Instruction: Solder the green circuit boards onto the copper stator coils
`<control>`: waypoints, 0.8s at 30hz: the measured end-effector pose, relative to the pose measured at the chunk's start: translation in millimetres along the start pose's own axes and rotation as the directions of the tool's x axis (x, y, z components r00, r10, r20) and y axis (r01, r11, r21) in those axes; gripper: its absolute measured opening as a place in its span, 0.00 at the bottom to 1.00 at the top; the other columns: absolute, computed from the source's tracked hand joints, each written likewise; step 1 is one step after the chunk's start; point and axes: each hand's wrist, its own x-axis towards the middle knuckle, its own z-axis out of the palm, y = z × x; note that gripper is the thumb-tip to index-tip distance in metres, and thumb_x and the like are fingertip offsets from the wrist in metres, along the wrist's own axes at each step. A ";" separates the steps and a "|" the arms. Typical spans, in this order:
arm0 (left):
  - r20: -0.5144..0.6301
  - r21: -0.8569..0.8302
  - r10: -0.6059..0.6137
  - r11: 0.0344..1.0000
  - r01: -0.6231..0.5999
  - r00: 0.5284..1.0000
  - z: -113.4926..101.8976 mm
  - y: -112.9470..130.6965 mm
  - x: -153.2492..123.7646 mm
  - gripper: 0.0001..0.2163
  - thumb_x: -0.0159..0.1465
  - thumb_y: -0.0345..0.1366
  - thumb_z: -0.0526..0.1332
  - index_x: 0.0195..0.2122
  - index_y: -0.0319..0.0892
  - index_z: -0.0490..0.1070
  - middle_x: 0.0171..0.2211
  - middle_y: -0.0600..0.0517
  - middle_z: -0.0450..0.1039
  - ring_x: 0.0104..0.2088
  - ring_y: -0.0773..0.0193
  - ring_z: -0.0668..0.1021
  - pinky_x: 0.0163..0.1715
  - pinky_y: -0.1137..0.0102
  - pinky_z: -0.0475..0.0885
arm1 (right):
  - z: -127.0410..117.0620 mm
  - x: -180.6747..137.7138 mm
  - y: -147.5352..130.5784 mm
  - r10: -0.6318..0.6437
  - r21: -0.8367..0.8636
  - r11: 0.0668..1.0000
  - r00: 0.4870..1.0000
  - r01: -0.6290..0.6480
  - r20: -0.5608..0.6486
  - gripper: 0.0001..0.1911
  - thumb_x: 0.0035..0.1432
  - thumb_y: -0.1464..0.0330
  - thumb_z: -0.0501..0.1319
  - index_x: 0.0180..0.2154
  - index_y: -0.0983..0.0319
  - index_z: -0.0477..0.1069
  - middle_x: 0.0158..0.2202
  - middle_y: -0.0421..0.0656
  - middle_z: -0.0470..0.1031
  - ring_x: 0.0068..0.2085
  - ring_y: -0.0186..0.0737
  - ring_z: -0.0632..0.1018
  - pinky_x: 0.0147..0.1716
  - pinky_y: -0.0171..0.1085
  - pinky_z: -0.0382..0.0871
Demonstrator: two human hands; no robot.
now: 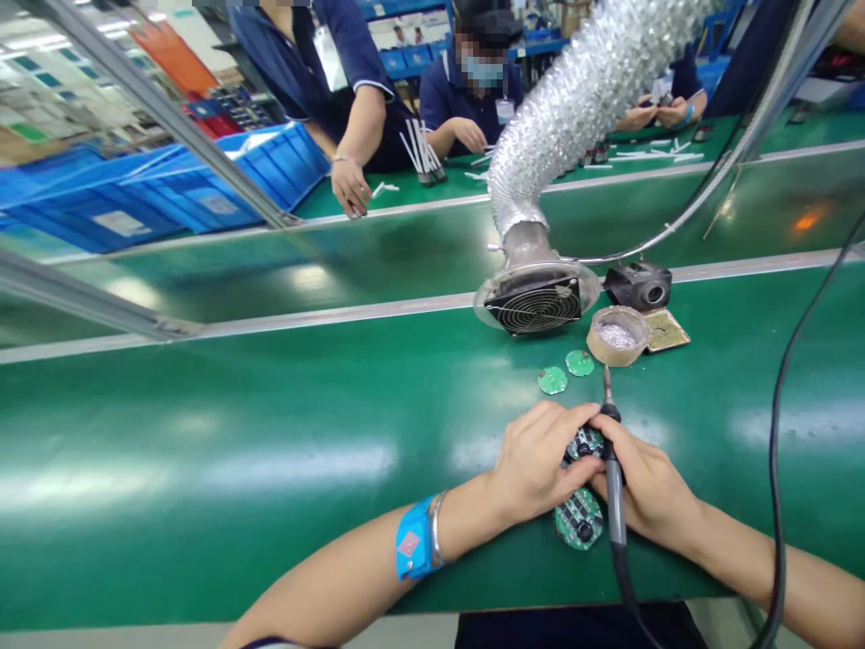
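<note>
My left hand (pixel 541 460) is closed, with thumb and fingers gripping the edge of a round circuit board (pixel 585 443) that carries dark parts. Against the other side of this board are the fingertips of my right hand (pixel 645 487). A soldering iron (pixel 614 496) lies in that right hand, its metal tip pointing away from me and its cord trailing down. Just below the held board, a second round circuit board (pixel 579 520) rests on the green table, partly covered by my left hand. A blue wrist strap (pixel 414 539) circles my left wrist.
Beyond my hands lie two small green boards (pixel 552 380), a round tub (pixel 618 336) of shiny metal bits, a square sponge tray (pixel 666 331) and a black iron holder (pixel 639 286). A fume-extractor hood (pixel 537 302) hangs low there. Co-workers (pixel 473 99) are across the line.
</note>
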 end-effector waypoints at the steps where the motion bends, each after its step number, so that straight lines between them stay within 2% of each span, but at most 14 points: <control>1: 0.001 -0.021 -0.007 1.000 0.007 1.000 -0.7 -1.5 0.0 0.24 0.63 0.44 0.63 0.57 0.40 0.65 0.44 0.45 0.77 0.42 0.55 0.78 0.44 0.60 0.76 | 0.5 -0.5 1.3 -0.007 -0.015 1.000 1.000 0.007 0.004 0.29 0.65 0.70 0.53 0.65 0.67 0.48 0.53 0.59 0.73 0.50 0.50 0.79 0.45 0.43 0.78; 3: 0.023 -0.107 -0.053 0.993 0.055 0.998 -4.6 -5.4 -0.2 0.29 0.60 0.47 0.65 0.59 0.41 0.63 0.47 0.44 0.77 0.46 0.53 0.78 0.48 0.58 0.75 | 1.0 -0.5 3.3 0.017 -0.018 1.000 1.000 -0.017 0.022 0.28 0.66 0.68 0.54 0.63 0.66 0.50 0.53 0.58 0.74 0.49 0.49 0.79 0.45 0.43 0.79; 5: 0.100 -0.260 -0.128 0.954 0.150 0.987 -11.1 -10.7 0.0 0.32 0.57 0.47 0.68 0.60 0.43 0.63 0.50 0.44 0.75 0.50 0.53 0.77 0.50 0.59 0.75 | 1.0 0.1 4.3 0.064 0.000 0.998 0.997 -0.064 0.038 0.26 0.66 0.66 0.56 0.61 0.65 0.53 0.52 0.56 0.74 0.48 0.48 0.80 0.45 0.41 0.79; 8: 0.242 -0.434 -0.176 0.860 0.269 0.954 -20.0 -21.9 2.2 0.24 0.58 0.40 0.69 0.56 0.45 0.70 0.50 0.46 0.75 0.47 0.58 0.79 0.45 0.66 0.76 | 1.0 0.4 4.7 0.109 0.005 0.994 0.993 -0.109 0.040 0.24 0.66 0.64 0.57 0.59 0.63 0.55 0.51 0.54 0.75 0.46 0.46 0.81 0.43 0.38 0.79; 11: 0.297 -0.491 -0.175 0.815 0.307 0.939 -22.2 -35.9 6.1 0.17 0.58 0.36 0.69 0.49 0.43 0.77 0.44 0.47 0.77 0.42 0.60 0.80 0.43 0.69 0.75 | 0.9 0.3 6.0 0.121 -0.023 0.992 0.992 -0.121 0.025 0.23 0.66 0.62 0.57 0.59 0.62 0.57 0.50 0.52 0.76 0.43 0.45 0.82 0.42 0.37 0.80; 16: 0.265 -0.520 -0.219 0.788 0.330 0.939 -19.2 -49.3 9.9 0.05 0.56 0.34 0.70 0.34 0.40 0.81 0.36 0.49 0.80 0.37 0.64 0.80 0.42 0.73 0.73 | 0.4 1.9 10.4 0.100 -0.046 0.994 0.994 -0.099 0.032 0.23 0.65 0.59 0.57 0.58 0.61 0.58 0.52 0.51 0.76 0.38 0.44 0.83 0.38 0.36 0.80; 21: 0.214 -0.445 -0.305 0.815 0.371 0.928 -13.7 -36.2 7.5 0.03 0.59 0.32 0.67 0.29 0.41 0.79 0.31 0.52 0.79 0.34 0.66 0.79 0.40 0.74 0.72 | -0.9 1.9 11.4 0.079 -0.048 0.996 0.997 -0.078 0.023 0.24 0.65 0.60 0.58 0.58 0.61 0.58 0.50 0.49 0.77 0.35 0.42 0.84 0.35 0.34 0.80; 23: 0.149 -0.415 -0.401 0.804 0.425 0.904 -7.9 -27.2 3.9 0.04 0.60 0.31 0.65 0.28 0.40 0.79 0.30 0.52 0.78 0.33 0.66 0.78 0.39 0.73 0.72 | 0.0 1.9 11.0 0.080 -0.053 0.995 0.997 -0.080 -0.005 0.23 0.65 0.59 0.58 0.57 0.61 0.59 0.50 0.49 0.77 0.35 0.42 0.84 0.35 0.33 0.80; 24: 0.119 -0.421 -0.471 0.773 0.474 0.874 -4.7 -22.4 1.4 0.04 0.60 0.31 0.65 0.29 0.40 0.78 0.30 0.52 0.78 0.32 0.66 0.77 0.37 0.73 0.72 | 1.0 2.0 10.8 0.080 -0.057 0.995 0.996 -0.082 -0.025 0.23 0.65 0.58 0.57 0.57 0.62 0.60 0.49 0.50 0.78 0.35 0.42 0.84 0.35 0.33 0.80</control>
